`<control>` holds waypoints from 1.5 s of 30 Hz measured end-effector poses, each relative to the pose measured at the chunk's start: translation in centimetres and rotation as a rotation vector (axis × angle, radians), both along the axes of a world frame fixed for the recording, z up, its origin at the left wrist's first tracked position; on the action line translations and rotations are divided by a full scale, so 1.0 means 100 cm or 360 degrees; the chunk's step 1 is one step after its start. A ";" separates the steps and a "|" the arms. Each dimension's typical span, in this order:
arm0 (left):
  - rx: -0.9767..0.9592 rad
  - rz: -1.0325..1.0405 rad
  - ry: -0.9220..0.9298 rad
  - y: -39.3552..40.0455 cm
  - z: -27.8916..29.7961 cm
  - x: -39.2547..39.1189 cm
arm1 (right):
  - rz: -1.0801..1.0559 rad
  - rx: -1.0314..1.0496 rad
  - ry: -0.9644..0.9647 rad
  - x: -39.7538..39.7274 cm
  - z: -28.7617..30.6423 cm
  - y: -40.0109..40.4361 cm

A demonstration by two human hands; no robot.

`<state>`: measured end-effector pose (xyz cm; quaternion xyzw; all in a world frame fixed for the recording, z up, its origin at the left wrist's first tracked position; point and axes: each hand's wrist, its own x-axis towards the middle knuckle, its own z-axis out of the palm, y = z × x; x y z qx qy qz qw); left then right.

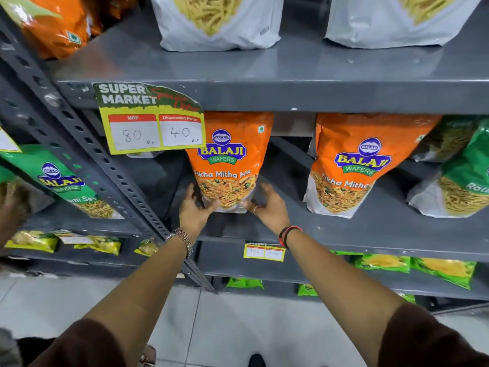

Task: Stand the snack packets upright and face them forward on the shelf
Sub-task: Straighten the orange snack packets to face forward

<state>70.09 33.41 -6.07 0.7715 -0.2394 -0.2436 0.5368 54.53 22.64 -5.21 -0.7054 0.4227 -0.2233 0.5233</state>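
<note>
An orange Tikha Mitha Mix packet (230, 160) stands upright on the grey middle shelf (370, 234), label facing me. My left hand (194, 207) grips its lower left corner and my right hand (267, 205) grips its lower right corner. A second orange packet (349, 165) of the same kind stands upright to the right, apart from my hands. Green sev packets (465, 178) lean at the far right. The packet's top is partly hidden behind the shelf above.
A yellow price tag (150, 120) hangs from the upper shelf edge (317, 96), just left of the held packet. White sev bags (219, 22) sit above. A slotted upright post (87, 144) runs diagonally at left. Small green and yellow packets (412, 268) lie on lower shelves.
</note>
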 end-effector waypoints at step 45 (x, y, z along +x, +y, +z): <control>0.0126 -0.0350 -0.0150 -0.124 0.036 -0.239 | -0.0209 0.0457 -0.0430 -0.236 0.053 -0.106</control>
